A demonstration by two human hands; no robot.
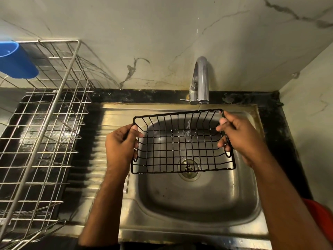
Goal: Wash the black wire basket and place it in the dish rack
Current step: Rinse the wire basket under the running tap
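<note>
- While held over the sink bowl, the black wire basket (182, 141) sits open side up, rectangular, thin black grid wires, oval loop handles at both short ends; steel shows through the mesh.
- Left hand (120, 143): grip closed on the basket's left end, thumb over the rim, fingers curled through the end wires.
- Right hand (241, 138): grip closed on the right end, thumb on the top rim, fingers wrapped by the loop handle.
- Thin water stream (189, 123) falls from the spout through the basket's far right part.
- Far left: blue plastic cup (16, 60) hangs on the dish rack's upper rim, nothing visible inside.
- Dish rack (46, 134): silver wire, on the black desk (281, 123), left of the sink, well apart from the basket; no dishes in its compartments.
- Ribbed drainboard (100, 159) lies between rack and bowl, under the left forearm.
- Sink (180, 204): steel, bowl holds no dishes, drain strainer (188, 168) seen below the basket's near edge.
- Chrome faucet (201, 82) behind the basket, against marble wall (144, 33).
- Red item (319, 219) at the right edge, mostly hidden by the right arm, can't tell what.
</note>
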